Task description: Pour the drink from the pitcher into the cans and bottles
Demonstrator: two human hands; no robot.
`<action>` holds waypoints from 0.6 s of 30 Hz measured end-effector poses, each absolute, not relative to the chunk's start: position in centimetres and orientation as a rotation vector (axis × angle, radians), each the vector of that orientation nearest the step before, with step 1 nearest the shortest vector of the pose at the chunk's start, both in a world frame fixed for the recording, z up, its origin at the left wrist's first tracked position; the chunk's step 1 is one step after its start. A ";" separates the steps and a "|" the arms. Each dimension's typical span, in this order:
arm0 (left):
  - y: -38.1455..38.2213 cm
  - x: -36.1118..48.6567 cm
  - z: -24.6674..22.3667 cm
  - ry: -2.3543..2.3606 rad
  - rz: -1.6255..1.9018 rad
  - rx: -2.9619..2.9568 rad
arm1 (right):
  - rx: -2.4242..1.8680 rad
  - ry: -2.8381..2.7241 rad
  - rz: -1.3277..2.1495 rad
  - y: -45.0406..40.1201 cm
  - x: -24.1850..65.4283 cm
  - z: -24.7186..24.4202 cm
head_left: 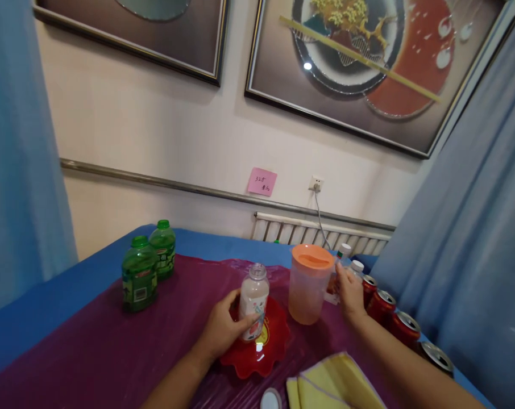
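Observation:
My left hand [224, 328] is wrapped round a small clear bottle [254, 301] with a printed label and no cap on its neck. The bottle is upright over a red scalloped plate [257, 363]; whether its base touches the plate I cannot tell. At the right, my right hand [350, 289] closes on the handle side of a translucent pitcher [307, 292] with an orange lid [312, 257]. Some pale brownish liquid shows low in the pitcher, and the handle is mostly hidden by my fingers. A white bottle cap [271, 399] lies near the front edge of view.
Two green bottles [140, 278] stand uncapped at the left. Along the right edge are several red cans [381, 307] and white-capped bottles [357, 267]. A folded yellow cloth [334, 383] lies in front on the purple cover [172, 335]. A radiator [283, 228] is behind the table.

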State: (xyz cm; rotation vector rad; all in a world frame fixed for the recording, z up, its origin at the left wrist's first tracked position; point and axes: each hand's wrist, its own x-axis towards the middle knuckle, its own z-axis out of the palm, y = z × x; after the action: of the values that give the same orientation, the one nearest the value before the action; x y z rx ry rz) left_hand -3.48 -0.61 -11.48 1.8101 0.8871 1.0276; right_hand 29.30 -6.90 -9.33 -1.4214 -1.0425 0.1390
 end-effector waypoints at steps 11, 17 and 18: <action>-0.3 -3.2 -11.9 0.960 1.062 1.859 | -1.358 -0.850 0.257 -9.0 30.0 -11.4; -0.3 -2.9 -11.7 0.988 1.073 1.933 | -1.418 -0.732 0.023 -11.1 30.6 -10.7; -0.3 -2.9 -11.7 0.996 1.079 1.937 | -1.396 -0.719 -0.059 -12.0 30.1 -10.5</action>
State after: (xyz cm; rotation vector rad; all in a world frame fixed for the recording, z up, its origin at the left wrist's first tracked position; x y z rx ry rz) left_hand -2.89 -0.29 -11.69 1.9365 0.9959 1.0793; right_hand 30.14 -11.99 -10.45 -1.3957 -0.7187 -0.0586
